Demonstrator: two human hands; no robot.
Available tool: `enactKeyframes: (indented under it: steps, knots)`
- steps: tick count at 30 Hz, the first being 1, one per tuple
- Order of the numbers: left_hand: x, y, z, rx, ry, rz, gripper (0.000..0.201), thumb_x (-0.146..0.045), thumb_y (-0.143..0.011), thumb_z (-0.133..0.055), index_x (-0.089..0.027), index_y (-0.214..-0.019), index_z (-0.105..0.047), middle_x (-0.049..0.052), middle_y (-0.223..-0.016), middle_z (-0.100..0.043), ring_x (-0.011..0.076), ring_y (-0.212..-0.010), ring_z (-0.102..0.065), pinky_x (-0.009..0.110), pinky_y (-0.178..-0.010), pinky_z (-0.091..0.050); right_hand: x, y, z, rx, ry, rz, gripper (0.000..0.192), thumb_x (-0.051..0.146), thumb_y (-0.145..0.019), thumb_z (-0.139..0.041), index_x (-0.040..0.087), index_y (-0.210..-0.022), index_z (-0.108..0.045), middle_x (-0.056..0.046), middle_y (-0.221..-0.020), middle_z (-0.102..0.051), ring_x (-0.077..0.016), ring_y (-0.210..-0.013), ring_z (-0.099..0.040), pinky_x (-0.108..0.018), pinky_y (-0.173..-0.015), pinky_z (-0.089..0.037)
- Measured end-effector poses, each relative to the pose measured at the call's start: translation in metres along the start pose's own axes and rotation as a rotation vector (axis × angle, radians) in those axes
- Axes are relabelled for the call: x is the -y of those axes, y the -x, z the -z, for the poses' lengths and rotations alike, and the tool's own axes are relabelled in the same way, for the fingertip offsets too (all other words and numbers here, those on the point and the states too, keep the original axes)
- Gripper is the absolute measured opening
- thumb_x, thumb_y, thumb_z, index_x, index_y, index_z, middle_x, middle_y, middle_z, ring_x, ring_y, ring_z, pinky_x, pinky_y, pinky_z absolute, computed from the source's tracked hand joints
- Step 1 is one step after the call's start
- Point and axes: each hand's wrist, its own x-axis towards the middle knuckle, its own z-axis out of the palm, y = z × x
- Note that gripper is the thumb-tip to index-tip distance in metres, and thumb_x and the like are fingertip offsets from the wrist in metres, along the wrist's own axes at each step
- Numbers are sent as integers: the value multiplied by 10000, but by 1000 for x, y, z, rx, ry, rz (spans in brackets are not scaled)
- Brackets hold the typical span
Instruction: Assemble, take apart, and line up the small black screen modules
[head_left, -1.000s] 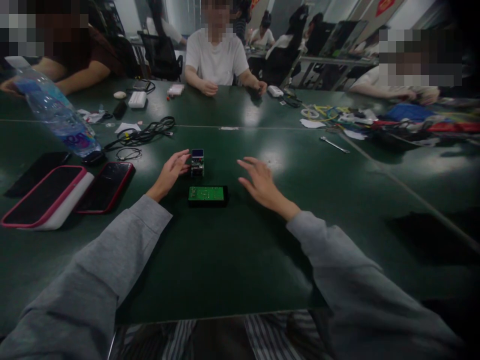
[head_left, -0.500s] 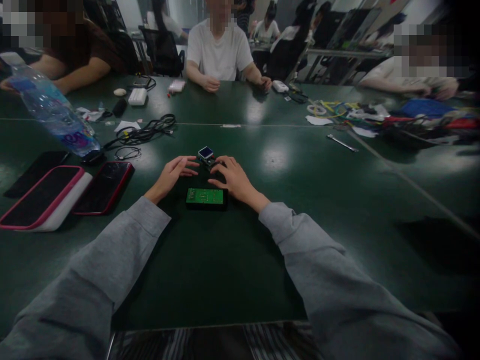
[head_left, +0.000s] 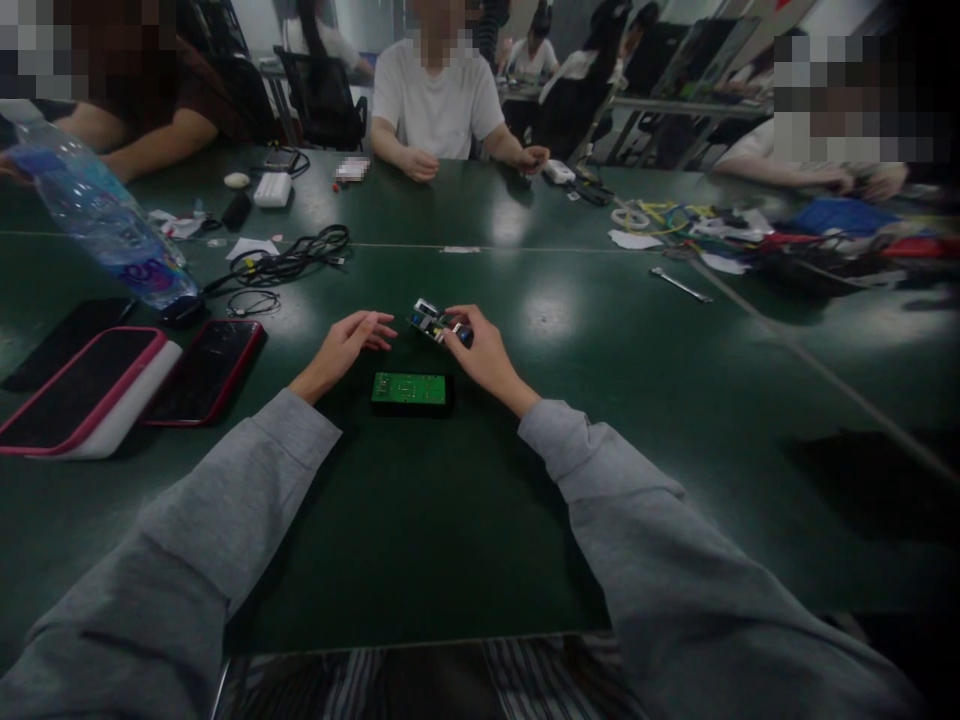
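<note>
Between the thumb and fingers of my right hand (head_left: 486,350) is a small circuit board (head_left: 429,322) with a raised silver-edged part at its far end. The board is tilted, its left end pointing away from that hand. My left hand (head_left: 351,345) hovers to the left with its fingers apart, touching nothing. Nearer to me, a green circuit board in a black case (head_left: 409,389) lies flat on the dark green table (head_left: 420,540), below and between both hands.
At left lie phones with red-edged cases (head_left: 206,375) and pink-edged cases (head_left: 86,390), beside a tilted plastic bottle (head_left: 112,220). Black cables (head_left: 292,260) lie beyond. A wrench (head_left: 680,285) and a heap of coloured wires (head_left: 675,222) are at right. Co-workers sit across the table.
My right hand has closed on the small circuit board, tilting it and shifting it right. My left hand has stayed nearly where it was.
</note>
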Motion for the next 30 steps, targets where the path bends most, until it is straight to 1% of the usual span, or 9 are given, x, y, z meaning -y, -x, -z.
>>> enactKeyframes:
  steps: [5, 9, 12, 14, 16, 20, 26, 28, 30]
  knots:
    - [0, 0, 0, 8, -3, -2, 505, -581, -988, -500, -156, -1204, -664, 110, -1077, -745, 164, -839, -712, 302, -790, -549, -7, -2, -1, 3, 31, -78, 217, 280, -928, -548, 210, -1128, -596, -85, -1047, -670, -244, -944, -618, -420, -865, -494]
    - [-2, 1, -2, 5, 4, -8, 500, -576, -988, -499, -145, -1178, -667, 112, -1060, -748, 161, -828, -709, 301, -789, -551, -12, -4, -3, -42, 71, -112, 212, 339, -996, -441, 210, -1077, -589, -90, -981, -662, -255, -949, -603, -437, -880, -479]
    - [-4, 1, -3, 5, -15, -3, 491, -569, -989, -497, -145, -1170, -668, 113, -1049, -750, 164, -823, -709, 306, -786, -553, -10, -2, -4, -62, 105, -23, 307, 474, -978, -524, 203, -1110, -580, -116, -1068, -641, -271, -989, -588, -445, -896, -483]
    - [-4, 1, -3, 8, -27, -4, 490, -568, -990, -495, -148, -1175, -668, 111, -1050, -750, 163, -823, -710, 305, -783, -552, -7, 0, -4, -38, 145, 54, 373, 474, -932, -604, 194, -1176, -564, -138, -1144, -614, -287, -1042, -574, -450, -915, -487]
    - [-4, 1, -2, 13, -29, -6, 494, -572, -988, -496, -150, -1177, -670, 108, -1049, -748, 161, -821, -709, 302, -782, -550, -5, 1, -4, -10, 156, 82, 355, 421, -940, -588, 195, -1212, -554, -141, -1175, -602, -286, -1069, -573, -450, -933, -487]
    - [-3, 1, -1, 28, -26, -11, 493, -570, -987, -501, -153, -1187, -672, 99, -1041, -745, 158, -838, -705, 299, -796, -543, -8, -1, -3, -32, 72, -17, 279, 395, -1003, -463, 209, -1184, -567, -116, -1118, -632, -255, -1017, -608, -430, -928, -490]
    - [-4, 1, -2, 32, -20, -16, 480, -559, -986, -503, -155, -1181, -672, 103, -1042, -748, 162, -834, -701, 305, -788, -541, -18, -4, -2, -105, 154, -137, 414, 517, -1043, -328, 214, -1076, -609, -123, -1062, -668, -289, -1025, -597, -500, -961, -463]
    - [-4, 1, -3, 38, -25, -18, 487, -567, -983, -502, -154, -1179, -671, 109, -1045, -750, 168, -840, -700, 311, -793, -540, -17, -4, -2, -151, 180, -128, 451, 595, -1014, -394, 211, -1109, -611, -131, -1082, -654, -298, -1043, -588, -514, -967, -471]
    - [-4, 1, -3, 44, -36, -19, 493, -569, -983, -499, -154, -1187, -669, 112, -1053, -750, 169, -843, -698, 312, -796, -537, -14, -3, -3, -156, 221, -76, 502, 616, -944, -555, 203, -1227, -586, -150, -1177, -621, -320, -1120, -571, -532, -994, -471]
